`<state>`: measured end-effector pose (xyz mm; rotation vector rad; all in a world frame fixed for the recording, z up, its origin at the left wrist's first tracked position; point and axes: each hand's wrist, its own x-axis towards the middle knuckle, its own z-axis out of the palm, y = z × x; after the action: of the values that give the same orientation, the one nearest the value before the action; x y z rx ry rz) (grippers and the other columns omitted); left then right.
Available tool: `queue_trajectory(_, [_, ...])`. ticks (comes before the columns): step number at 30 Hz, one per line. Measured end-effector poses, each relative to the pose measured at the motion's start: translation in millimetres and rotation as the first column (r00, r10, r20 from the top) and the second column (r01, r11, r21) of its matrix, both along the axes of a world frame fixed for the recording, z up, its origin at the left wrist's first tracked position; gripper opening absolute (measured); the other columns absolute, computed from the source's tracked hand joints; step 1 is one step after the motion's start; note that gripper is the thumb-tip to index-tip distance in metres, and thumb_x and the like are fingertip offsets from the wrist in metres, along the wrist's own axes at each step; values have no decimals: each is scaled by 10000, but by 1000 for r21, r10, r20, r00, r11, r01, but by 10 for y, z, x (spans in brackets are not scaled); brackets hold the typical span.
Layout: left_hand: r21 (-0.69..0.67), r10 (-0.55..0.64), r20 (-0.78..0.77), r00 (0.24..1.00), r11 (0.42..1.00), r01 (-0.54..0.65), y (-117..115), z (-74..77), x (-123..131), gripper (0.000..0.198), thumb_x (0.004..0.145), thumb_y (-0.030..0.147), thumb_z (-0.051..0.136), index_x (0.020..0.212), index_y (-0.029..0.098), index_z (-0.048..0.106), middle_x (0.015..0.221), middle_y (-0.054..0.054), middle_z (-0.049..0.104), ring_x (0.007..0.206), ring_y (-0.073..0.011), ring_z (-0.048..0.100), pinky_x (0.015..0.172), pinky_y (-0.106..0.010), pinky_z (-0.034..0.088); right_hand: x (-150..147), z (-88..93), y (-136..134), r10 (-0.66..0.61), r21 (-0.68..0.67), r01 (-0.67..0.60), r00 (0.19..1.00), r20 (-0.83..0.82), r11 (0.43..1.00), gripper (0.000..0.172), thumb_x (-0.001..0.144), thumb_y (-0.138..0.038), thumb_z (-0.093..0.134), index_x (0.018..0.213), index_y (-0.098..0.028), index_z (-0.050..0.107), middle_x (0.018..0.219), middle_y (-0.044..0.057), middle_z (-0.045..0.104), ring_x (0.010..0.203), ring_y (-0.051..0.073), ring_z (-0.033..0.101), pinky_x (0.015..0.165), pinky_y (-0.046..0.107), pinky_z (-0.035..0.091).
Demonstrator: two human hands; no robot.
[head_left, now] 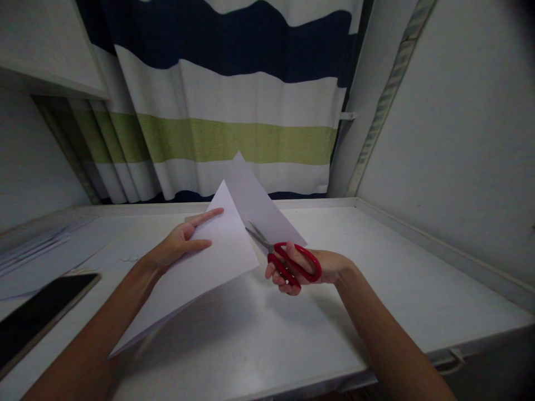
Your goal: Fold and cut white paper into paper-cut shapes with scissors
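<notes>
My left hand [184, 236] grips a folded sheet of white paper [217, 245], its index finger and thumb lying across the near face. The paper is held up off the table at a slant. Behind that near layer, another white flap [261, 206] spreads up and to the right; I cannot tell how far the two are joined. In my right hand [309, 264] is a pair of scissors [288, 264] with red handles, the fingers through the loops. Their metal blades are slightly parted and point up-left, close to the right edge of the near layer.
A dark-screened phone [45, 312] lies on the white table [397, 278] at the left. Beyond it are several flat paper sheets [37, 256]. A striped curtain [251, 100] hangs behind the table, and a white wall [468, 139] rises on the right.
</notes>
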<state>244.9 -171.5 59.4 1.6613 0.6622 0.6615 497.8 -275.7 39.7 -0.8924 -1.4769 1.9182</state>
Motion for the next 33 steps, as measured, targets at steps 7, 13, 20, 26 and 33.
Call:
queue_trajectory(7, [35,-31,-35,999,999,32,26,-61,32,675,693,255,587,1283,310,263,1262,-54,430,903,-212,572,675,-248,499,-30,-51,45,-6,-69,3,999,-52,998,592,714,-636,362,799,-73,522,638,31,479,512,69,488,453,186,345])
queue_trajectory(13, [69,-46,-70,996,996,51,-14,-69,78,642,698,262,580,1271,298,292,1296,-47,387,985,-229,529,717,-254,488,-67,-65,75,-69,-126,63,997,-43,990,570,693,-646,385,766,-92,496,638,32,493,513,80,507,458,191,360])
queue_trajectory(20, [119,-32,-85,996,992,42,-23,-59,84,655,702,284,576,1282,284,271,1259,-54,428,976,-240,532,714,-285,488,-42,-69,57,-53,-75,53,999,4,996,564,670,-645,419,776,-96,488,629,24,493,523,78,500,439,183,358])
queue_trajectory(26, [76,-80,-110,991,993,89,-65,-39,104,652,706,277,577,1282,299,273,1208,-60,472,928,-236,553,693,-300,495,-54,-51,58,-71,-41,70,997,-5,997,560,680,-655,386,762,-108,476,594,13,489,505,77,492,431,185,357])
queue_trajectory(33, [34,-78,-63,995,996,80,-108,-19,124,650,710,275,577,1281,317,269,1259,-56,428,913,-223,565,678,-286,503,-117,-47,50,-146,37,147,989,-10,988,457,717,-596,405,715,-140,434,556,-15,482,491,82,502,437,198,371])
